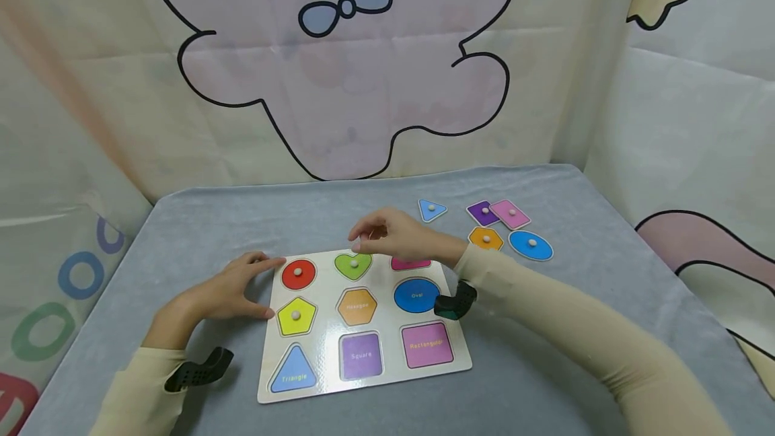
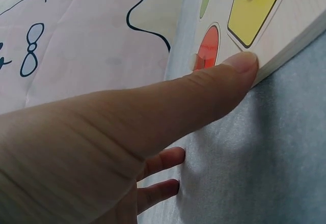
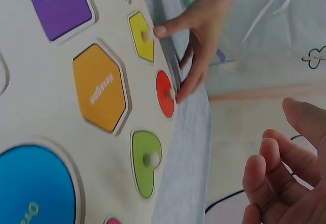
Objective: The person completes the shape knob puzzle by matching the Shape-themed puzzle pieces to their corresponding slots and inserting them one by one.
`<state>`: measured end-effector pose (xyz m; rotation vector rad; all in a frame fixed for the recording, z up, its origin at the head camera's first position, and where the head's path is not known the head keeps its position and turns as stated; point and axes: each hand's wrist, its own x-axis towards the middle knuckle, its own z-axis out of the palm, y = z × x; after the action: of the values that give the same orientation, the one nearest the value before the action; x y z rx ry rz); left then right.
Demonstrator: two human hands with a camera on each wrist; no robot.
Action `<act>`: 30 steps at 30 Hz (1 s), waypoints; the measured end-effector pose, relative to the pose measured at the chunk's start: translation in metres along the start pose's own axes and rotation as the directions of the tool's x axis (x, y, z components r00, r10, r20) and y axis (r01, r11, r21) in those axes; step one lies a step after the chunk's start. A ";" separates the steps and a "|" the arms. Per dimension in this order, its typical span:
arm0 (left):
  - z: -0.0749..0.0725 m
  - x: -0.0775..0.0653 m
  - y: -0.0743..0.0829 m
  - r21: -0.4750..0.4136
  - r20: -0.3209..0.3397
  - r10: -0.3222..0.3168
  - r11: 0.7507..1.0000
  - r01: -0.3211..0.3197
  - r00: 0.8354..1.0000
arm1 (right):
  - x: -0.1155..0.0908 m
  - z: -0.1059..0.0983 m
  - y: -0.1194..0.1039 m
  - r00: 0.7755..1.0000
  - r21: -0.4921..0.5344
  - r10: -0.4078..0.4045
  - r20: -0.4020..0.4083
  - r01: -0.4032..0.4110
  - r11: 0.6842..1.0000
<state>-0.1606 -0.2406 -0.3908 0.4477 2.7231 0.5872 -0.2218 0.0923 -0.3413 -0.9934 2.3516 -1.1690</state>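
Observation:
A white wooden shape puzzle board (image 1: 327, 315) lies on the cloth. In its recesses sit a red circle (image 1: 299, 274), a green heart (image 1: 353, 265) and a yellow pentagon (image 1: 296, 316), each with a knob. My left hand (image 1: 233, 288) touches the board's left edge, thumb beside the pentagon and index finger near the circle. Over the far edge, just above the heart, hovers my right hand (image 1: 396, 234); its fingers are loosely bent with nothing between them in the right wrist view. Part of a pink shape (image 1: 410, 264) at the far right corner is hidden by the right wrist.
Beyond the board's far right lie loose knobbed pieces: a blue triangle (image 1: 432, 210), an orange hexagon (image 1: 486, 239), a blue oval (image 1: 531, 245), and a pink rectangle (image 1: 510, 214) overlapping a purple square (image 1: 481, 212). A printed curtain (image 1: 363, 86) hangs behind the table.

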 end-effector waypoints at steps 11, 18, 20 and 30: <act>-0.002 -0.003 0.001 -0.006 0.005 -0.028 1.000 0.028 1.000 | -0.022 -0.035 0.021 0.994 -0.030 0.028 -0.103 -0.032 0.999; -0.001 -0.002 0.004 -0.010 0.004 -0.019 1.000 0.019 1.000 | -0.055 -0.060 0.047 0.979 -0.009 0.120 -0.163 -0.123 0.992; -0.001 -0.002 0.004 -0.011 0.005 -0.022 1.000 0.022 1.000 | -0.064 -0.067 0.058 0.974 -0.004 0.136 -0.183 -0.139 0.990; -0.001 -0.002 0.004 -0.001 0.003 -0.032 0.999 0.032 0.999 | -0.107 -0.088 0.107 0.932 0.005 0.284 -0.224 -0.290 0.957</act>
<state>-0.1586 -0.2379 -0.3874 0.4040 2.7216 0.5790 -0.2431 0.2624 -0.3740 -0.5209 2.5830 -1.1848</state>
